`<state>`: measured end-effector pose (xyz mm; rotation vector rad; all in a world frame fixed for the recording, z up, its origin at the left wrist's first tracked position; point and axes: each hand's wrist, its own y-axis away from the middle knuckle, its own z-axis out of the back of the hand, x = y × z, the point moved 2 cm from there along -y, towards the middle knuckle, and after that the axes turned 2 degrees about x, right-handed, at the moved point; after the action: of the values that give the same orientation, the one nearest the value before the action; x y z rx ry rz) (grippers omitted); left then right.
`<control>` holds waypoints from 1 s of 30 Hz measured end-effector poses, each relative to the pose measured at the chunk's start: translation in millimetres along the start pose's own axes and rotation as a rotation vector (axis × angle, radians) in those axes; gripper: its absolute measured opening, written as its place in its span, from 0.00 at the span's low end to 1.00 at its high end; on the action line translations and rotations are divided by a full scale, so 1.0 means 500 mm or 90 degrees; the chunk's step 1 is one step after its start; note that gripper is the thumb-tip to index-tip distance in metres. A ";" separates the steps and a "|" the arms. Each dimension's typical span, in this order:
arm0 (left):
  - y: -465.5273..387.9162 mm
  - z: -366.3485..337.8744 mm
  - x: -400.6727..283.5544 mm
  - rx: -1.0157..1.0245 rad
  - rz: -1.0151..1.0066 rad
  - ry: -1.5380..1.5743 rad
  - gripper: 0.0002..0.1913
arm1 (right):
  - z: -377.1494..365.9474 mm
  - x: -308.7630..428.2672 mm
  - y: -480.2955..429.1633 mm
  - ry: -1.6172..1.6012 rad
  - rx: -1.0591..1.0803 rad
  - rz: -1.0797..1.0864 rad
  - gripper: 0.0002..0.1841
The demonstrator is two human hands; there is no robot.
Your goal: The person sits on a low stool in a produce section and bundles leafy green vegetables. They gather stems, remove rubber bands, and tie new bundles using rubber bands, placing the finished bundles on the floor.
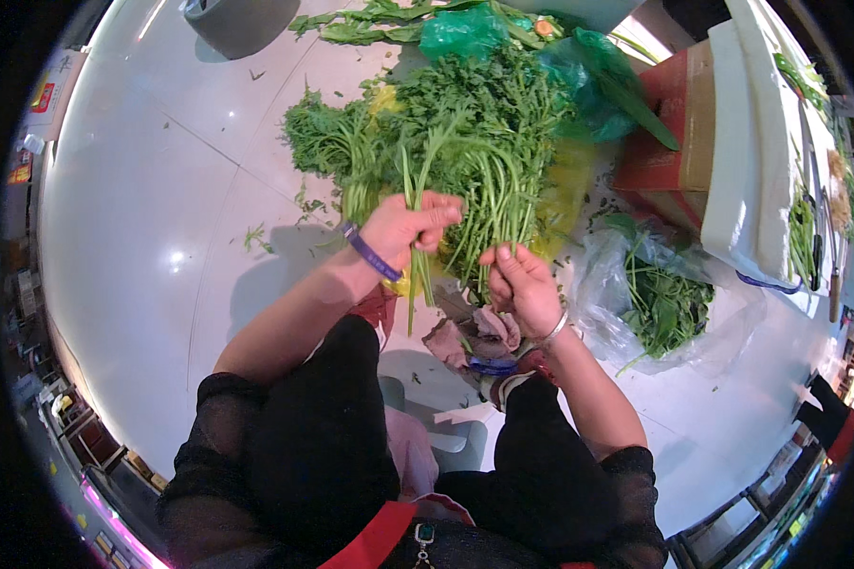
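Observation:
My left hand (406,231), a purple band on its wrist, is closed around a few green stems (418,281) whose cut ends hang below the fist. To its right, my right hand (529,290) pinches the lower end of a leafy green stalk (513,224) between thumb and forefinger. Both hands are over the near edge of a large heap of feathery leafy greens (480,96), which look like crown daisy. A smaller bunch (338,131) lies at the heap's left side. Yellow plastic (566,192) shows beneath the greens.
Right of the heap, a clear plastic bag (601,274) holds darker leafy greens (665,302). Behind it are a red and brown cardboard box (672,121) and a white foam box (744,156). Green plastic bags (462,34) lie at the back. A crumpled cloth (448,345) sits near my feet.

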<state>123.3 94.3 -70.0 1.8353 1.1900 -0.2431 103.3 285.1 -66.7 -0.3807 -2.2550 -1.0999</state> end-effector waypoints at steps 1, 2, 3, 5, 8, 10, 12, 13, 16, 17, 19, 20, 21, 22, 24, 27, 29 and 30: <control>0.001 -0.004 0.013 0.007 0.037 -0.008 0.12 | -0.001 -0.004 0.002 -0.008 0.028 -0.006 0.14; 0.000 -0.011 0.026 0.012 0.059 0.009 0.11 | -0.002 -0.004 0.002 -0.006 0.050 0.015 0.14; 0.000 -0.016 0.036 0.020 0.078 0.010 0.10 | -0.006 -0.008 0.004 -0.010 0.073 0.010 0.13; -0.004 -0.025 0.047 0.026 0.047 0.034 0.07 | -0.011 -0.011 0.003 0.017 0.057 0.031 0.13; -0.008 -0.027 0.052 -0.015 0.014 0.010 0.07 | -0.018 -0.011 0.003 0.056 0.052 0.041 0.13; -0.009 -0.027 0.050 -0.007 0.002 -0.020 0.07 | -0.017 -0.008 0.004 0.047 0.051 0.036 0.13; -0.010 -0.024 0.048 -0.004 0.004 -0.010 0.08 | -0.015 -0.007 0.007 0.002 0.053 0.015 0.13; -0.012 -0.023 0.048 -0.005 0.015 0.011 0.09 | -0.013 -0.004 0.009 0.016 0.039 0.037 0.13; -0.014 -0.014 0.040 0.039 0.042 0.098 0.21 | -0.013 -0.001 0.015 0.060 0.002 0.094 0.14; -0.018 -0.012 0.034 0.071 0.048 0.141 0.23 | -0.015 -0.002 0.017 0.060 -0.011 0.105 0.14; -0.020 -0.008 0.034 0.095 0.057 0.162 0.28 | -0.017 -0.005 0.016 0.054 -0.009 0.095 0.12; -0.022 -0.008 0.035 0.115 0.059 0.179 0.28 | -0.021 -0.010 0.014 0.111 -0.006 0.103 0.11; -0.023 -0.008 0.036 0.143 0.061 0.200 0.28 | -0.024 -0.013 0.011 0.172 -0.015 0.111 0.10; -0.024 -0.007 0.039 0.137 0.076 0.211 0.28 | -0.026 -0.019 0.007 0.239 -0.032 0.099 0.10; -0.025 -0.004 0.041 0.112 0.070 0.201 0.30 | -0.032 -0.027 0.001 0.320 -0.020 0.100 0.09; -0.027 -0.006 0.038 0.090 0.057 0.179 0.31 | -0.039 -0.035 -0.005 0.335 0.030 0.087 0.09; -0.027 -0.010 0.034 0.073 0.069 0.171 0.32 | -0.040 -0.037 -0.005 0.292 0.050 0.063 0.09; -0.027 -0.012 0.031 0.066 0.068 0.169 0.32 | -0.040 -0.039 -0.004 0.252 0.052 0.019 0.09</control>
<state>118.4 110.4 -83.5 2.0629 1.2731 0.0008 125.5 268.0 -70.5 -0.1453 -1.9297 -0.9673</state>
